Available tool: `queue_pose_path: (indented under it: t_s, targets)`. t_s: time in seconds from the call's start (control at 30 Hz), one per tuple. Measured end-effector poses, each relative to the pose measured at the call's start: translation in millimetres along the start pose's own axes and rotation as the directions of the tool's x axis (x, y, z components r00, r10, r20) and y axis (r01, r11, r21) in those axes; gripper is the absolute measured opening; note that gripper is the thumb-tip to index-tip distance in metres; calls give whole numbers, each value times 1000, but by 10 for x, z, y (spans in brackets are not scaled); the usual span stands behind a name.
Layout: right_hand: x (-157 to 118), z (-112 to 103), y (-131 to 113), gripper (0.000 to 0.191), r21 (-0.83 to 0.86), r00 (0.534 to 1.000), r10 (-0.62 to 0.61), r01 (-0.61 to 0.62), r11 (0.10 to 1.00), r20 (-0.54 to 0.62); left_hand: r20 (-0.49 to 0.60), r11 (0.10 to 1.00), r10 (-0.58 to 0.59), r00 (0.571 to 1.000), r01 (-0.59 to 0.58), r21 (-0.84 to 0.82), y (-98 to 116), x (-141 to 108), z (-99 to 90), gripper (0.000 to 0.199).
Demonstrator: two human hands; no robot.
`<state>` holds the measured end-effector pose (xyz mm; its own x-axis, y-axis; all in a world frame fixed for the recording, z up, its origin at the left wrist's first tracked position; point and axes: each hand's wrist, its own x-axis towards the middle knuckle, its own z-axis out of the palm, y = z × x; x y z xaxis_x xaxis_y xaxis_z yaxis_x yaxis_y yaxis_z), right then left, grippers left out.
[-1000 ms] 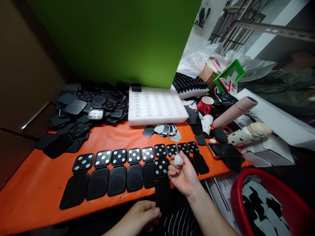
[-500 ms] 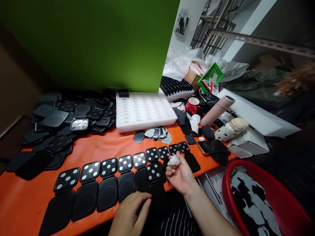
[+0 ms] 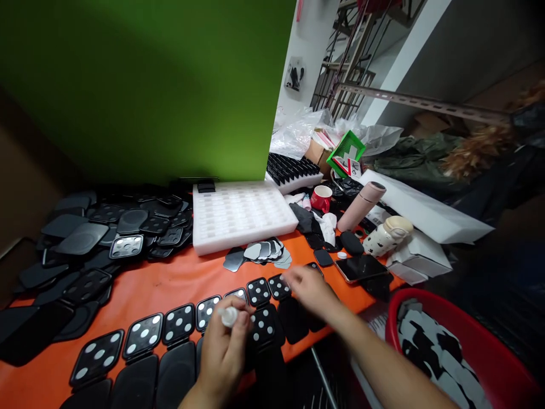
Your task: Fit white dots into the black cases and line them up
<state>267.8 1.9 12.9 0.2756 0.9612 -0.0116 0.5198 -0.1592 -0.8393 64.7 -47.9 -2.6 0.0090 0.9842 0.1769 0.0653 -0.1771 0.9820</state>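
Observation:
My left hand (image 3: pixel 223 346) is closed around a small translucent white bottle (image 3: pixel 229 316), only its end showing above the fingers. Below and beside it lie open black compact cases with white dots on their raised lids, such as this case (image 3: pixel 263 325). My right hand (image 3: pixel 310 287) reaches over the far right end of the row, by another dotted case (image 3: pixel 279 287). Its fingertips are smeared by motion, so whether they hold anything is unclear. My left hand hides part of the row.
Behind the row are a white foam tray (image 3: pixel 244 218) and grey sheet pieces (image 3: pixel 266 251). A pile of black cases (image 3: pixel 85 238) covers the left. At right stand a red mug (image 3: pixel 321 197), pink flask (image 3: pixel 361 205), phone (image 3: pixel 361 268) and red basin (image 3: pixel 394 318).
The white bottle has passed from my right hand to my left. My right hand has turned over the row's far end, and the view has shifted.

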Motion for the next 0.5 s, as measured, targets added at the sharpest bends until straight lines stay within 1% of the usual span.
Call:
queue_pose_path:
  t_s: [0.03, 0.07, 0.13, 0.17, 0.23, 0.27, 0.33, 0.4, 0.43, 0.47, 0.5]
  targets:
    - [266, -202, 35, 20, -173, 998, 23, -32, 984, -55, -21, 996, -87, 996, 86, -24, 17, -4, -51, 18]
    - [522, -396, 65, 19, -255, 994, 35, -60, 965, -100, -27, 985, -168, 985, 166, -56, 38, -20, -90, 24]
    - [935, -706, 114, 29, -376, 981, 67, -133, 917, -182, 9, 944, -297, 955, 295, -147, 94, -70, -130, 32]
    - [1075, -804, 132, 31, -420, 975, 89, -169, 892, -203, 50, 916, -346, 937, 349, -198, 125, -97, -132, 35]
    - [1207, -878, 153, 26, -482, 973, 115, -199, 853, -198, 153, 850, -414, 897, 441, -288, 176, -137, -115, 36]
    - [1202, -856, 152, 21, -504, 978, 115, -189, 843, -175, 200, 822, -431, 880, 474, -316, 192, -146, -102, 36]
    - [1059, -721, 112, 13, -527, 992, 82, -121, 841, -97, 276, 790, -448, 851, 521, -324, 198, -146, -73, 34]
    - [755, -503, 25, 12, -511, 999, 26, -12, 860, 19, 317, 793, -448, 836, 536, -291, 178, -135, -44, 32]
    - [556, -379, -33, 14, -482, 996, 2, 41, 875, 89, 329, 805, -437, 837, 527, -272, 166, -131, -30, 32]
    - [342, -252, -95, 18, -413, 981, -32, 109, 904, 189, 338, 820, -422, 841, 513, -253, 157, -129, -16, 32]
    - [124, -128, -157, 20, -172, 942, -96, 158, 972, 322, 344, 837, -406, 847, 496, -232, 152, -129, -5, 32]
